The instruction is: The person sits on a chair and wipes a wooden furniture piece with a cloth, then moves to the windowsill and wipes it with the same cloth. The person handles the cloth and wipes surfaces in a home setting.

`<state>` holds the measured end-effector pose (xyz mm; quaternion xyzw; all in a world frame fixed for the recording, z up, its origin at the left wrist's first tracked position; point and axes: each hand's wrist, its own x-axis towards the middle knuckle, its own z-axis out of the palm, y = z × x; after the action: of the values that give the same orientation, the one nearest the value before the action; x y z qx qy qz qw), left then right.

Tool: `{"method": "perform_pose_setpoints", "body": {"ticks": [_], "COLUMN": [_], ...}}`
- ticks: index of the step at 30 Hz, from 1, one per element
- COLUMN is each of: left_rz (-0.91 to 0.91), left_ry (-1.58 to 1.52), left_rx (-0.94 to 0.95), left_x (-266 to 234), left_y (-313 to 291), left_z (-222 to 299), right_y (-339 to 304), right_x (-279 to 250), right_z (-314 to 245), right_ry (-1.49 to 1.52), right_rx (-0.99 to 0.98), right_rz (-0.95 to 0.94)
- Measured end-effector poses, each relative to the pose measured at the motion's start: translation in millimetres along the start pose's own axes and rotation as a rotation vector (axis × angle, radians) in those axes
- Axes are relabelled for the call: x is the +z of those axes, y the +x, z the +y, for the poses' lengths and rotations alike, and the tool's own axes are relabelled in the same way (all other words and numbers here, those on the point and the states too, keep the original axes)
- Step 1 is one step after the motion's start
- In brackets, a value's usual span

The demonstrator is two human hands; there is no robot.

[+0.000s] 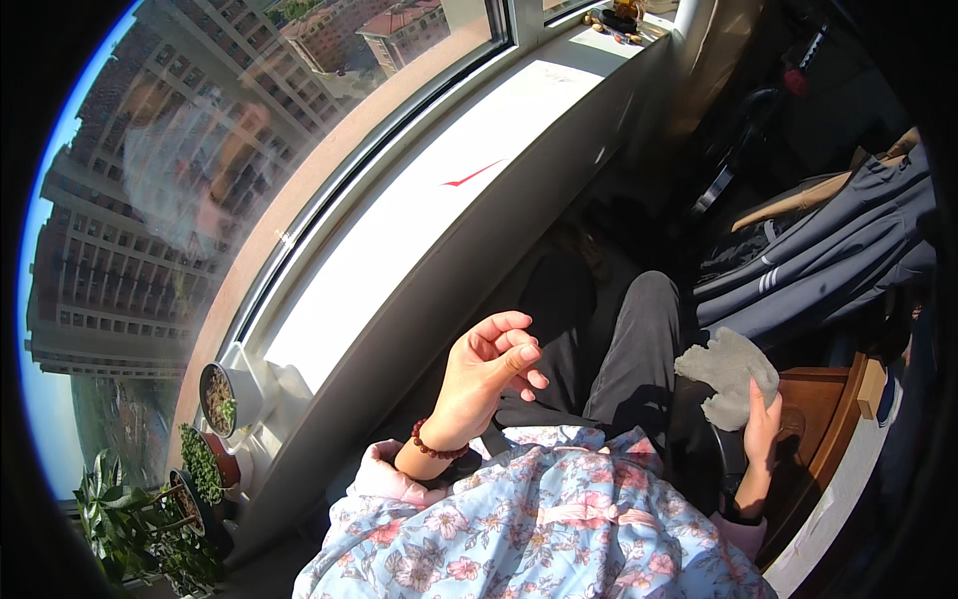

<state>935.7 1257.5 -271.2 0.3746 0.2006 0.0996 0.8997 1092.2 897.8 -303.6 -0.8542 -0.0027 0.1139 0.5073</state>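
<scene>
My right hand grips a crumpled grey cloth with ragged edges, its thumb laid over the near corner. The cloth hangs out to the left of that hand, beside my right leg. Raised in front of my body, my left hand has its fingers loosely bent and apart from the thumb, and nothing shows in it. A dark red bead bracelet circles the left wrist. Beyond that hand runs a white windowsill in bright sun, with a thin red mark on its surface.
Potted plants stand at the sill's left end, beside the window glass. Small items lie at its far end. To the right are dark grey clothes and brown wooden furniture.
</scene>
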Motion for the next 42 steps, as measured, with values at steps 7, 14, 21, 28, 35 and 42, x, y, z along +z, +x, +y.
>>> {"method": "perform_pose_setpoints", "body": {"ticks": [7,14,21,28,35,42], "left_rz": [0.414,0.492,0.567,0.555,0.637,0.728], "left_ry": [1.113,1.649,1.592,1.756,1.756,1.740], "left_rx": [0.506,0.784,0.830,1.105,1.038,1.095], "left_x": [-24,-42,-36,-39,-42,-59], "left_y": [40,145,210,208,193,166], "left_z": [36,61,50,46,58,70], "right_y": [-18,-20,-15,-11,-12,-7], "right_x": [46,82,99,104,102,102], "right_z": [-75,-97,-90,-71,-58,-61], "right_ry": [-0.023,-0.008,-0.029,0.046,0.139,0.251], "right_rx": [-0.120,-0.187,-0.212,-0.195,-0.239,-0.483], "right_rz": [-0.375,-0.568,-0.555,-0.542,-0.471,-0.408]}}
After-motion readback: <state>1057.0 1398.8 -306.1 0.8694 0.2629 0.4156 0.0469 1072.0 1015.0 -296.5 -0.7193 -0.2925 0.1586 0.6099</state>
